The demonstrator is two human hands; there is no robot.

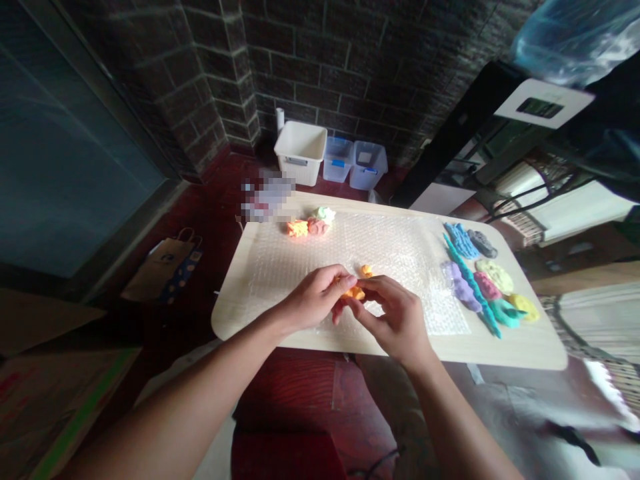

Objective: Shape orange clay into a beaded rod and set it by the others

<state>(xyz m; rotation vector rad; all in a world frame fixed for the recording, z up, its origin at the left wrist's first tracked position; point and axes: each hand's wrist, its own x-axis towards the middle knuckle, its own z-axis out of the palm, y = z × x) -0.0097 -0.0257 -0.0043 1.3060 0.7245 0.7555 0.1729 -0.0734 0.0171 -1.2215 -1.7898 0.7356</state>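
Note:
My left hand (317, 297) and my right hand (395, 320) meet over the near middle of a small pale wooden table (500, 350). Both pinch the same small lump of orange clay (356, 292) between fingertips. A second small orange bit (367, 270) lies just beyond them on a sheet of bubble wrap (380, 250) that covers most of the table top. At the far edge sit an orange lump (297, 229), a pink lump (317, 227) and a white-green lump (325, 213).
Several clay pieces lie along the table's right end: blue (461, 241), grey (483, 244), purple (463, 285), teal (503, 312), pale green (495, 273), yellow (525, 305). A white bin (300, 150) and two clear boxes (355, 163) stand by the brick wall. A paper bag (160, 267) lies left on the floor.

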